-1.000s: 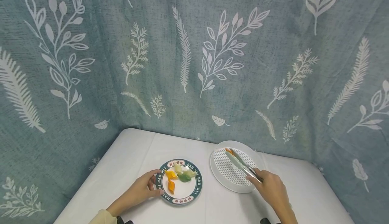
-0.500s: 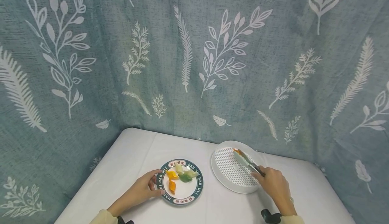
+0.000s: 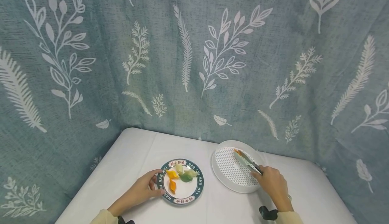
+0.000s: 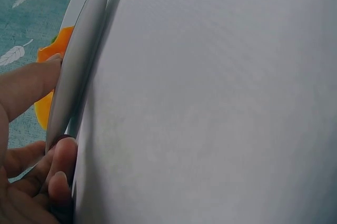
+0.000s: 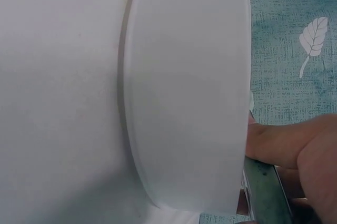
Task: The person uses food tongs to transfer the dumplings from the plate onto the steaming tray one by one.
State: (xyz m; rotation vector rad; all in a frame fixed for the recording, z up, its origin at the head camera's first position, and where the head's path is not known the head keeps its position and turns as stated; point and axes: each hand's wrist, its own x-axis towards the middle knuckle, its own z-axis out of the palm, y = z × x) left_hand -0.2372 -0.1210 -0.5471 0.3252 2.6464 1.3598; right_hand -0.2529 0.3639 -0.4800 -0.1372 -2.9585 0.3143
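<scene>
A white tablecloth (image 3: pixel 127 163) covers the table, its far left corner rounded where it meets the backdrop. A teal curtain (image 3: pixel 194 55) printed with white leaves, ferns and sprigs hangs behind and wraps both sides, falling below table level at left. The curtain's leaf print (image 5: pixel 311 42) also shows in the right wrist view and along the left wrist view's upper left edge (image 4: pixel 21 29).

Glossy metal tongs (image 3: pixel 247 161), perforated plastic tray (image 3: pixel 228 173)
</scene>
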